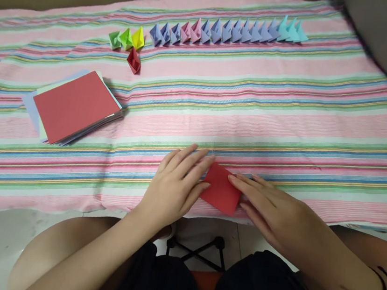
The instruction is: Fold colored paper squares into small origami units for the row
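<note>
A folded piece of red paper (222,189) lies flat on the striped cloth near the table's front edge. Its left side is touched by my left hand (175,185), whose fingers stretch out over the cloth with the thumb at the paper's edge. From the other side, my right hand (270,206) rests its extended fingertips on the right edge of the paper, the thumb just below. Neither hand wraps around it. Parts of the paper's left and right edges are hidden under fingers.
A stack of coloured paper (78,106), red sheet on top, lies at the left. Behind it stand a small red folded piece (133,61) and green and yellow ones (126,39). A long row of purple, pink and turquoise folded pieces (216,31) runs along the back of the striped cloth (269,126).
</note>
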Demonstrator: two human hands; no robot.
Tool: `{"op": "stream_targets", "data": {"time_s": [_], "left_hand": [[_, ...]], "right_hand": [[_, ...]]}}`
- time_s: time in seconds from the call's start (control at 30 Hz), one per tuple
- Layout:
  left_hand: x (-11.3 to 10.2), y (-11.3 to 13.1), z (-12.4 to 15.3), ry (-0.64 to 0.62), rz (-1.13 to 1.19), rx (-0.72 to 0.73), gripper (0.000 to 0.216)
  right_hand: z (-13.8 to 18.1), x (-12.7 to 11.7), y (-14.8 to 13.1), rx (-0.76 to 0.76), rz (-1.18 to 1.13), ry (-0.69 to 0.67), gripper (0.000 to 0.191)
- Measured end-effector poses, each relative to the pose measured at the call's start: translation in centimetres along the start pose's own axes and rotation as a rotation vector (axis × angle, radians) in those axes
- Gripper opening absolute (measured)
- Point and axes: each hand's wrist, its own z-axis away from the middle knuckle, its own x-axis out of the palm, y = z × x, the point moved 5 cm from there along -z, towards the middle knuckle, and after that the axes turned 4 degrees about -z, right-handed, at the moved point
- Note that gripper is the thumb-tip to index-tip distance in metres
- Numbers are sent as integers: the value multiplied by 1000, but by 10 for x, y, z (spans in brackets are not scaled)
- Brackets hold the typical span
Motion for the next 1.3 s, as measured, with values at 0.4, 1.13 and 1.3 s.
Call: {"op": "stream_targets", "data": {"time_s": [0.4, 1.13, 1.3], "left_hand": [[5, 6, -3, -166, -20, 75, 44], [-44, -15, 9, 290, 317, 36, 31], [-25, 16, 9, 160, 43, 363, 18]], "right_hand": [[7, -13, 19, 27, -25, 16, 34], [-15, -18, 18, 108, -279, 118, 29], [-16, -15, 25, 358, -350, 239, 40]]}}
